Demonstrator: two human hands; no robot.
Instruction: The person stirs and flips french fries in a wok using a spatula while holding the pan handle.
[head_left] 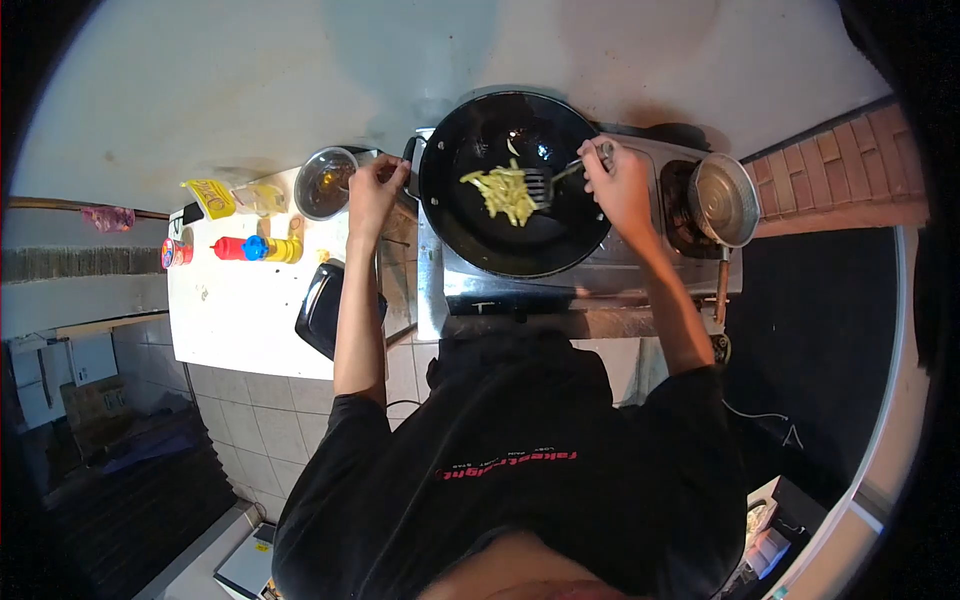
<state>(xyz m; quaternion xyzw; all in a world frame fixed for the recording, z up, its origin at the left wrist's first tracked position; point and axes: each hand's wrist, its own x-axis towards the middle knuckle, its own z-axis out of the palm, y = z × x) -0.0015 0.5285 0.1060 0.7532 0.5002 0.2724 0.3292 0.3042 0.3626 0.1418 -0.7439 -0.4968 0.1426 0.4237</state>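
on the steel stove [431, 290] sits the wide black wok [480, 245], and here's the right hand [618, 188] closed round a slotted turner [538, 188], the left hand [374, 192] narrowed at the wok's side handle [410, 150]. brace that wok, slide the turner low and flat, lift gently so nothing snaps! and the strips [503, 196], heaped near the wok's middle by the turner: pale yellow, seemingly barely browned.

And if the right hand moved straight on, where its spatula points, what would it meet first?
Most likely the spatula in the right hand would meet the pile of pale yellow strips first; it lies just ahead of the slotted end and may already touch it.
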